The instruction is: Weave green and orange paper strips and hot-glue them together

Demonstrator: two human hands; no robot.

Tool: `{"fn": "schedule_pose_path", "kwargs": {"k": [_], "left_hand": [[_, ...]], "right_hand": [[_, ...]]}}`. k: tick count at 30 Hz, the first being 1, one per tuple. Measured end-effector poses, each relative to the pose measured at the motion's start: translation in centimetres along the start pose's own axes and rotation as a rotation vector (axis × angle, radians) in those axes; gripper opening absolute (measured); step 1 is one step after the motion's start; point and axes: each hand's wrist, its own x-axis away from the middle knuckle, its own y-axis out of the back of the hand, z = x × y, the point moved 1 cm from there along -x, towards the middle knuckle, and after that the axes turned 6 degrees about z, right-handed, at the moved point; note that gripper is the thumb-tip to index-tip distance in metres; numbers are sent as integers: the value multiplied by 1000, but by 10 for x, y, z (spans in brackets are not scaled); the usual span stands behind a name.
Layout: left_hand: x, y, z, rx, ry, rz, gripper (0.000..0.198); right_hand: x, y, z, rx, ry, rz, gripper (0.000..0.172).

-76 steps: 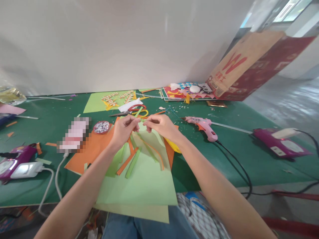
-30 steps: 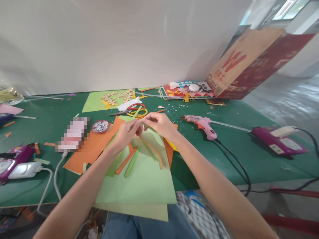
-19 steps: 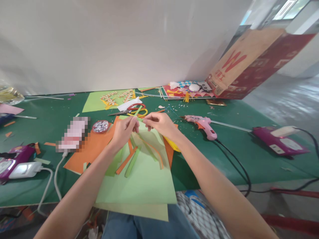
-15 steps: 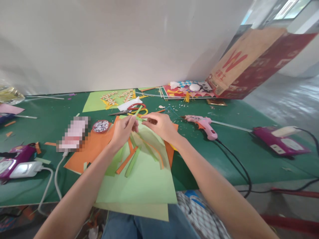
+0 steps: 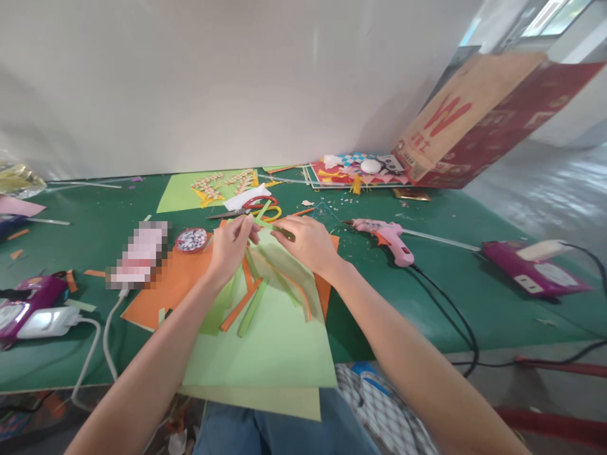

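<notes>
Green paper strips cross between my two hands, just in front of the scissors with red and yellow handles. My left hand pinches the strips near their crossing. Curled over the strip's other end, my right hand grips it from the right side. Beneath both hands lie light green paper sheets, which overhang the table's front edge. On them rest loose strips, among them an orange strip and a green strip. An orange sheet sticks out underneath on the left.
A pink glue gun lies to the right, its cord trailing to the table edge. Left are a round tray of beads, a blurred phone and a purple power strip. A paper bag leans at back right.
My left hand has shifted slightly left and its fingers are drawn in. My right hand has turned a little, and more of the green strip shows under its fingers.
</notes>
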Motion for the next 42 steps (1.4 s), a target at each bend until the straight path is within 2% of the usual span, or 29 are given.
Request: {"fn": "schedule_pose_path", "kwargs": {"k": [10,16,21,25,29,32,34,39,42], "left_hand": [[-4,5,4,168,40,-213,33],[-11,9,8,394,121,-336,34],[-14,10,9,582,235,-367,34],[-15,12,9,723,338,-392,30],[-15,12,11,823,413,-394,26],[-14,12,11,851,427,-392,26],[-14,11,11,862,426,-390,27],[-14,10,10,856,422,-387,25],[-14,9,10,847,430,-382,25]], "right_hand": [[0,4,-3,49,-143,-8,18],[1,6,2,110,-221,103,23],[3,-1,13,-76,-54,238,22],[6,-12,21,-117,136,286,20],[7,-26,22,-120,410,331,34],[9,-35,20,-78,541,342,45],[9,-39,20,-30,580,326,44],[11,-41,22,64,597,273,22],[11,-41,24,107,604,277,19]]}}
